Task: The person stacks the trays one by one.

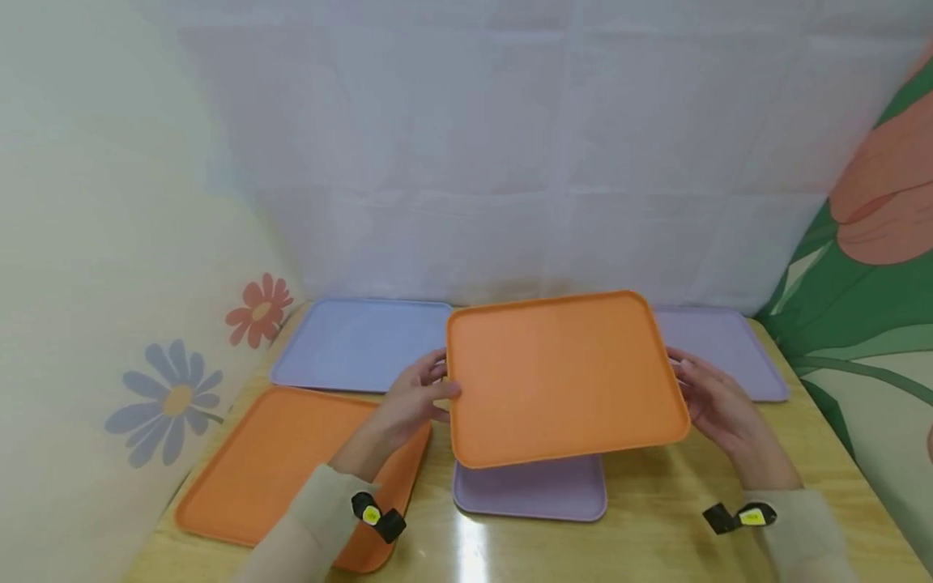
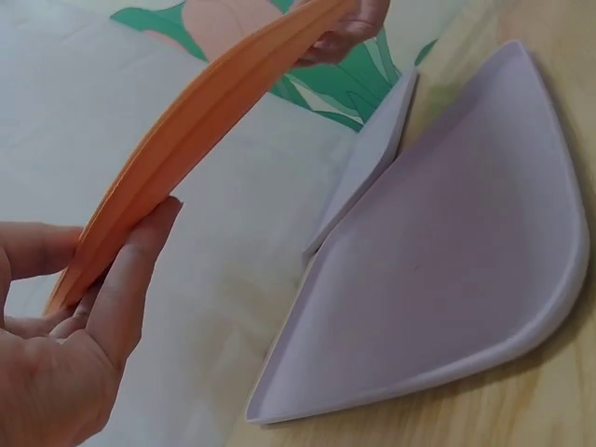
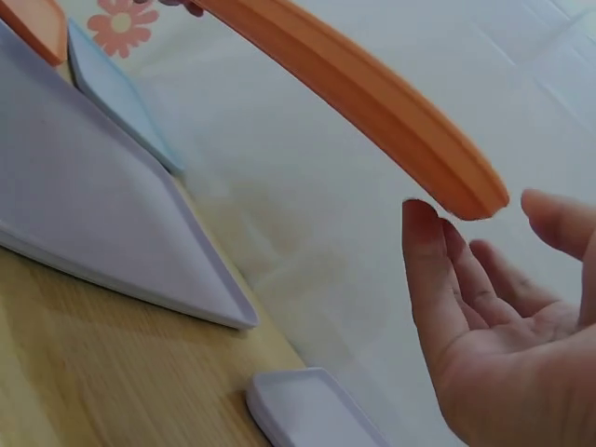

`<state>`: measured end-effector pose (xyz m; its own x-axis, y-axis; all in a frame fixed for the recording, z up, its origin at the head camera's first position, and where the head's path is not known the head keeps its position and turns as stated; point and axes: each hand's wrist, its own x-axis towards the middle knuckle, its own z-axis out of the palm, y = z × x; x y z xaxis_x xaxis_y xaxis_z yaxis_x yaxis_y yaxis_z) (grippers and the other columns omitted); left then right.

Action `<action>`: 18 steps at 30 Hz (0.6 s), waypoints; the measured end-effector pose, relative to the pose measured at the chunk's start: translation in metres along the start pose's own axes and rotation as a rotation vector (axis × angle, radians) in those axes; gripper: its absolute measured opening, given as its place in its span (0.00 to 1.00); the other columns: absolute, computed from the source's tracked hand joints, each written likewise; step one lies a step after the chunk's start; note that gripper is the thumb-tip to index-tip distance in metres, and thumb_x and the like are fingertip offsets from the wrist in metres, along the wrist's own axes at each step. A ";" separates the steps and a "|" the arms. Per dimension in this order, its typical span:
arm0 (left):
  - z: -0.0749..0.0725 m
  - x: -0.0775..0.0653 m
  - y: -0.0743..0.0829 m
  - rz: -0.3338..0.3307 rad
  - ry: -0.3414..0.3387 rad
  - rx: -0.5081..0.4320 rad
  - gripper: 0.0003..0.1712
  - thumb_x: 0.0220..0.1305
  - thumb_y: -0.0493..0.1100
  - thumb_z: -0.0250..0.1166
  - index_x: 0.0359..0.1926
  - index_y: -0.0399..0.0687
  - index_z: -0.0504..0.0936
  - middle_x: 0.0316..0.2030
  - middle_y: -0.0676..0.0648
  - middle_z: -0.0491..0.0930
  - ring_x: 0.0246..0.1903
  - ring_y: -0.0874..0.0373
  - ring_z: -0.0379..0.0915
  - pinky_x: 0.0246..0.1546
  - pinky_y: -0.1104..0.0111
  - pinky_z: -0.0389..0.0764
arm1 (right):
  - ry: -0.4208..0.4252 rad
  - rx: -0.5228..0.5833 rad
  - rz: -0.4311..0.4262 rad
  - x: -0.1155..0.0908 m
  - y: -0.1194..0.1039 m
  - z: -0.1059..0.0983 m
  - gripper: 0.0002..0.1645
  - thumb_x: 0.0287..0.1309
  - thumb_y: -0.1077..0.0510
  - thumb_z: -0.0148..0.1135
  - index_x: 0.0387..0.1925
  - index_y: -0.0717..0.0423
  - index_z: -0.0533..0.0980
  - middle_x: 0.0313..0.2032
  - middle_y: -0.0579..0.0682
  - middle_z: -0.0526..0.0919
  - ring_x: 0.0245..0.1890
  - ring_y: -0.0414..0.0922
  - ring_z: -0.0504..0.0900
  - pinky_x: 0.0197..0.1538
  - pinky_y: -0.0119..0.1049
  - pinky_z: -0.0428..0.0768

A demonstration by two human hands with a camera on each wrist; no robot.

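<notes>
An orange rectangular tray (image 1: 561,380) is held above the table, its right side higher than its left. My left hand (image 1: 411,401) pinches its left edge, thumb on the upper face and fingers underneath, as the left wrist view shows. At the other end, my right hand (image 3: 503,317) has its fingertips beneath the edge, with the thumb standing apart from the rim. Under the raised tray lies a purple tray (image 1: 528,490), partly hidden by it in the head view.
A second orange tray (image 1: 291,453) lies at the front left, below my left forearm. Along the back are a blue tray (image 1: 364,344) on the left and another purple tray (image 1: 717,352) on the right. White cloth (image 1: 437,146) hangs behind the wooden table (image 1: 670,518).
</notes>
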<state>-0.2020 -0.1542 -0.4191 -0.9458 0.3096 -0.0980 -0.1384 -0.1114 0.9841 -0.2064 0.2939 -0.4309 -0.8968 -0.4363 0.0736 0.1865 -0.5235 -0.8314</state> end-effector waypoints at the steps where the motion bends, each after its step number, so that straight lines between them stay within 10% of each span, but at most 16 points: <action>1: -0.001 -0.002 0.001 0.008 0.018 -0.018 0.41 0.67 0.29 0.59 0.77 0.41 0.54 0.64 0.36 0.71 0.43 0.55 0.82 0.33 0.59 0.87 | -0.027 0.020 -0.003 0.001 0.002 0.000 0.26 0.81 0.60 0.34 0.58 0.53 0.81 0.52 0.49 0.86 0.50 0.43 0.84 0.50 0.38 0.85; 18: 0.026 -0.005 -0.013 0.242 0.248 -0.266 0.35 0.63 0.29 0.64 0.68 0.43 0.60 0.46 0.51 0.77 0.36 0.60 0.78 0.27 0.66 0.85 | 0.091 0.258 -0.003 0.025 0.060 0.067 0.19 0.80 0.55 0.39 0.57 0.54 0.76 0.56 0.55 0.83 0.58 0.51 0.82 0.66 0.44 0.75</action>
<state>-0.1876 -0.1296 -0.4271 -0.9977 0.0118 0.0660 0.0557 -0.4018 0.9140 -0.1906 0.2024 -0.4419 -0.9278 -0.3727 0.0164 0.2690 -0.6990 -0.6626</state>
